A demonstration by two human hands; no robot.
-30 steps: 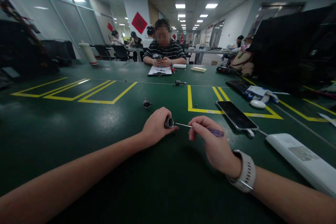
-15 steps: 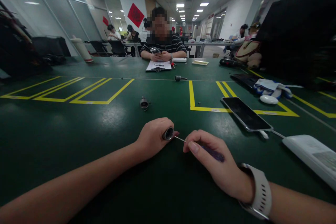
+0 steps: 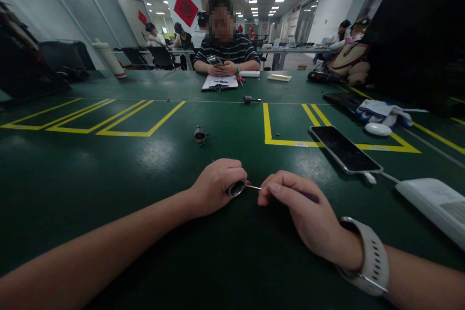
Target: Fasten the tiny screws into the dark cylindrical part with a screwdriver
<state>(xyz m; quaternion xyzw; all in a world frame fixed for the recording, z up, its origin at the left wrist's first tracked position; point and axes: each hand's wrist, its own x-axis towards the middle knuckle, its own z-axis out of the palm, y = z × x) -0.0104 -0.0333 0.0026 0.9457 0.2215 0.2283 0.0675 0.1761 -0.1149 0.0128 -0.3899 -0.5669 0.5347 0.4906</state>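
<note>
My left hand [image 3: 219,185] is closed around a dark metal cylindrical part [image 3: 237,188], its round hollow end facing me. In my right hand [image 3: 296,201] is a thin screwdriver [image 3: 308,196] with a dark purple handle, held between thumb and fingers. The screwdriver's shaft points left and reaches the side of the metal part. My left fingers hide where its tip meets the part. Beyond my hands, a small metal piece with a round cup [image 3: 199,134] stands on the green table. Farther back lies another metal piece with a thin stem [image 3: 251,100].
Right of my hands lie a phone [image 3: 345,149] with a cable, a white box-shaped device [image 3: 432,203], a white oval object [image 3: 378,129] and gloves [image 3: 383,112]. Yellow tape [image 3: 267,123] marks the table. A person [image 3: 227,53] sits opposite behind a clipboard [image 3: 220,82].
The metal part has tilted in my left hand. My right hand and the screwdriver have shifted slightly right and up, its handle now more covered. The whole view has moved a little.
</note>
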